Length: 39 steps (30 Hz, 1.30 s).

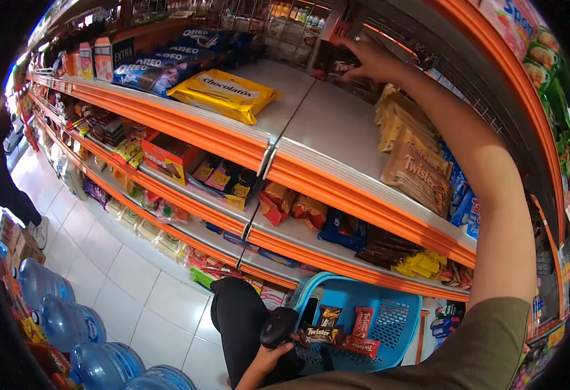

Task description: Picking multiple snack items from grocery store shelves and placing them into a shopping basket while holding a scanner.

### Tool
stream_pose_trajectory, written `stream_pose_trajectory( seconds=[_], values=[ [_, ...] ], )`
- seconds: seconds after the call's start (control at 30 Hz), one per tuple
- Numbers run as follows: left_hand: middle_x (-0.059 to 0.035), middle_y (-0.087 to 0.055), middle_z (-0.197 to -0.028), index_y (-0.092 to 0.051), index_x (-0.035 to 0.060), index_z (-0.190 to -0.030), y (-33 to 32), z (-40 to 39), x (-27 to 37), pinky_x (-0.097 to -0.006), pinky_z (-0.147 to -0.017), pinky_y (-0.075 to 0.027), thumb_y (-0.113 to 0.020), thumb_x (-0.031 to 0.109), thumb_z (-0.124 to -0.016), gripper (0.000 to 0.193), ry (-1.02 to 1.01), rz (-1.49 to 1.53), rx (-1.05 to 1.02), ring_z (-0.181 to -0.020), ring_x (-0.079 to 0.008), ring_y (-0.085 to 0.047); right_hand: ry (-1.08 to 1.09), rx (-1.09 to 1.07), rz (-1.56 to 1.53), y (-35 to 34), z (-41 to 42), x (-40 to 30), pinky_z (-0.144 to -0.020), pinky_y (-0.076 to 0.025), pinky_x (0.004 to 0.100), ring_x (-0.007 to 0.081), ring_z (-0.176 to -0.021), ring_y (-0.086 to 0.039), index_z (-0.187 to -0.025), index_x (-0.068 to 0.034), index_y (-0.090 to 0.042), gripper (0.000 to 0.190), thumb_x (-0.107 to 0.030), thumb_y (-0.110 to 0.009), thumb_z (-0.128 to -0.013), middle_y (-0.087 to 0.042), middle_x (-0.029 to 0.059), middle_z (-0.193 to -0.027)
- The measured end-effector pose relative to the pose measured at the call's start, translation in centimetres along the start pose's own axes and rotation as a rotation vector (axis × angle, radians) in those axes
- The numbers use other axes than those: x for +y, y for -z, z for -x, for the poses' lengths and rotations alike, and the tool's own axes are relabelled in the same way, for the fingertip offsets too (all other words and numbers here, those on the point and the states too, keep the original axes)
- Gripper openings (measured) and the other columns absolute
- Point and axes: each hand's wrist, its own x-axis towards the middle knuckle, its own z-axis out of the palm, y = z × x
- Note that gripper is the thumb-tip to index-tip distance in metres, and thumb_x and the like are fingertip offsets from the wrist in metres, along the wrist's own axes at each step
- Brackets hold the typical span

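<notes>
My right hand (370, 61) reaches over the top shelf with its fingers spread, near dark brown Twister packs (342, 67) at the back. Whether the fingertips touch them is unclear. Below that arm, a row of tan Twister packs (415, 168) leans along the shelf. Low in view, my left hand (268, 358) is closed around a black handheld device (279, 327) with a rounded head. Beside it is a light blue plastic basket (399, 336). Inside lie a brown Twister pack (320, 335), a dark pack with yellow print (330, 316) and red Twister packs (362, 324).
A yellow Chocolatos pack (224, 92) and blue Oreo packs (141, 78) occupy the upper shelf (331, 117), which has an orange front rail (363, 209). Snacks fill lower shelves. Large blue water bottles (68, 321) stand on the tiled floor (129, 273). Another person's leg (14, 195) shows far left.
</notes>
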Motion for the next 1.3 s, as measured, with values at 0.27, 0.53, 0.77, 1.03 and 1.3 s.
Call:
stream_pose_trajectory(
  seconds=[0.27, 0.53, 0.77, 1.03, 1.3],
  values=[
    [-0.0051, -0.055, -0.098, -0.050, 0.0040, -0.109, 1.4, -0.4, -0.8, -0.0314, -0.081, -0.039, -0.065, 0.004, -0.071, 0.041, 0.078, -0.013, 0.016, -0.093, -0.0151, -0.050, -0.294, -0.446, -0.297, -4.8, -0.7, 5.0, -0.097, -0.030, 0.0379, 0.0275, -0.122, -0.031, -0.130, -0.014, -0.027, 0.086, -0.043, -0.072, -0.063, -0.034, 0.0158, -0.131],
    [-0.0050, -0.056, -0.099, -0.051, 0.0049, -0.109, 0.8, -0.3, -0.2, -0.0288, -0.080, -0.039, -0.065, 0.007, -0.070, 0.041, 0.109, 0.006, 0.045, -0.092, -0.0147, -0.050, -0.309, -0.499, -0.176, -7.4, -1.3, 6.9, -0.101, -0.025, 0.0353, 0.0291, -0.124, -0.027, -0.132, -0.006, -0.022, 0.096, -0.060, -0.062, -0.063, -0.026, 0.0184, -0.135],
    [-0.0074, -0.056, -0.098, -0.055, 0.0021, -0.099, 0.4, -0.3, 0.3, -0.0337, -0.085, -0.036, -0.063, 0.020, -0.071, 0.034, 0.124, -0.040, 0.096, -0.092, -0.0196, -0.050, -0.207, -0.475, 0.082, -7.5, -1.9, 7.2, -0.089, -0.038, 0.0353, 0.0302, -0.108, -0.046, -0.127, -0.004, -0.032, 0.083, -0.045, -0.069, -0.065, -0.045, 0.0189, -0.119],
    [-0.0052, -0.056, -0.094, -0.053, 0.0047, -0.104, 0.2, -0.4, 0.7, -0.0303, -0.083, -0.036, -0.063, 0.013, -0.069, 0.037, 0.066, 0.012, 0.080, -0.092, -0.0158, -0.049, -0.454, -0.551, -0.208, -6.6, -1.4, 5.6, -0.068, -0.047, 0.0361, 0.0244, -0.087, -0.055, -0.125, -0.009, -0.031, 0.068, -0.023, -0.066, -0.069, -0.051, 0.0164, -0.108],
    [-0.0039, -0.055, -0.095, -0.054, 0.0052, -0.102, 0.8, 0.3, -0.2, -0.0292, -0.080, -0.035, -0.063, 0.016, -0.069, 0.036, 0.101, 0.039, 0.086, -0.091, -0.0148, -0.047, -0.268, -0.373, 0.048, -6.4, -1.2, 4.1, -0.080, -0.043, 0.0359, 0.0310, -0.094, -0.052, -0.124, -0.007, -0.034, 0.063, -0.024, -0.064, -0.071, -0.050, 0.0202, -0.105]
  ],
)
